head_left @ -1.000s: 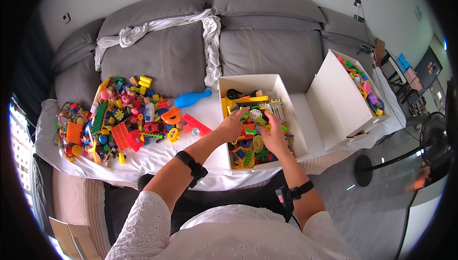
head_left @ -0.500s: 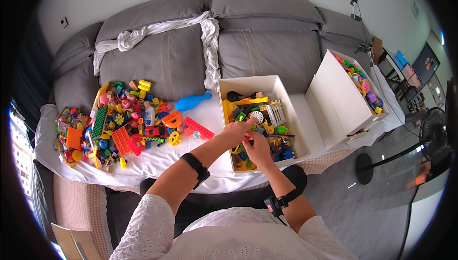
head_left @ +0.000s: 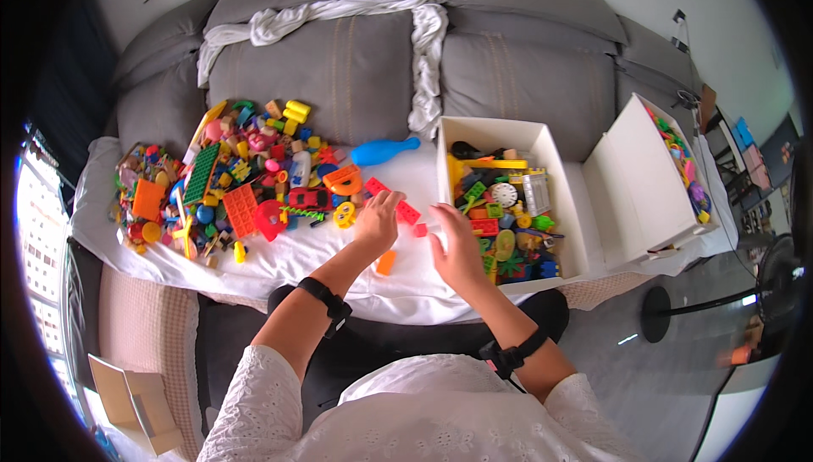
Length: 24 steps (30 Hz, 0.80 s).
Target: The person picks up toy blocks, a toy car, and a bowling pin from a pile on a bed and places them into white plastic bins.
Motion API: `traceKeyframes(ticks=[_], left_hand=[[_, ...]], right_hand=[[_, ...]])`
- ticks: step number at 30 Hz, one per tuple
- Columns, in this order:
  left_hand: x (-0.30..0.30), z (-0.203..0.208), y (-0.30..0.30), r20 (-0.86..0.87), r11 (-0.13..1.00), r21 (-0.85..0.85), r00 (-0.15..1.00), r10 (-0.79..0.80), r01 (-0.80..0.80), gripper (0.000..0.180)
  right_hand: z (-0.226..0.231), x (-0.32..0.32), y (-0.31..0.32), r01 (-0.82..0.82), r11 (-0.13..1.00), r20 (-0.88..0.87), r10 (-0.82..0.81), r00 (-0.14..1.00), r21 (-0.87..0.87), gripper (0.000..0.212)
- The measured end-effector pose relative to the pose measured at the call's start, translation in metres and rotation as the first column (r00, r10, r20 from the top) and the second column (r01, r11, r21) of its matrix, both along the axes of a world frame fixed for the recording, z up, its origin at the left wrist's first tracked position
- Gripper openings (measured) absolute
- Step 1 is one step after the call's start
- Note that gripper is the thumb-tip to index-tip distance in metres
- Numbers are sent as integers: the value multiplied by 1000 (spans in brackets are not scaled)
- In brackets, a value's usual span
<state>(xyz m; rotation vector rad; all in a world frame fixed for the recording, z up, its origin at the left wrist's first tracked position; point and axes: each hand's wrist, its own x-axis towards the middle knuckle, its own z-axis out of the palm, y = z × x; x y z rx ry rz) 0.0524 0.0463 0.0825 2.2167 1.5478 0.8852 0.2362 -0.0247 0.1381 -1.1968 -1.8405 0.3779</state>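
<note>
My left hand (head_left: 378,221) is over the white cloth at the right edge of the toy heap, fingers bent and slightly apart, with no held thing showing. It partly covers a long red toy brick (head_left: 407,211). Just below its wrist lies an orange block (head_left: 386,262). My right hand (head_left: 457,246) is open at the left wall of the white toy box (head_left: 542,133), thumb apart from the fingers. A small red block (head_left: 421,230) is between the two hands, apart from both. Inside the box are a white dial-like disc (head_left: 505,195) and a grey fence-like piece (head_left: 536,193).
A blue bowling pin (head_left: 385,151) lies behind the hands. The heap left of them holds a green plate (head_left: 201,174), an orange plate (head_left: 240,211) and a red toy car (head_left: 310,199). A second white box (head_left: 631,178) leans at the right. Behind stands the grey sofa (head_left: 525,72).
Both hands have come out of the toy box, the left going further left over the cloth. A small red block and an orange block now show on the cloth side. The view has shifted.
</note>
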Motion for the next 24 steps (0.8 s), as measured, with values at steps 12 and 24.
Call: traceKeyframes(ticks=[12,24], left_hand=[[-68,-61,-26,-105,982,-188,994,-39,19,58],[-22,-75,51,-419,969,-245,905,-79,-28,74]], right_hand=[[-165,-78,56,718,636,351,-628,694,-283,76],[-169,-95,79,424,871,332,-334,882,-249,62]])
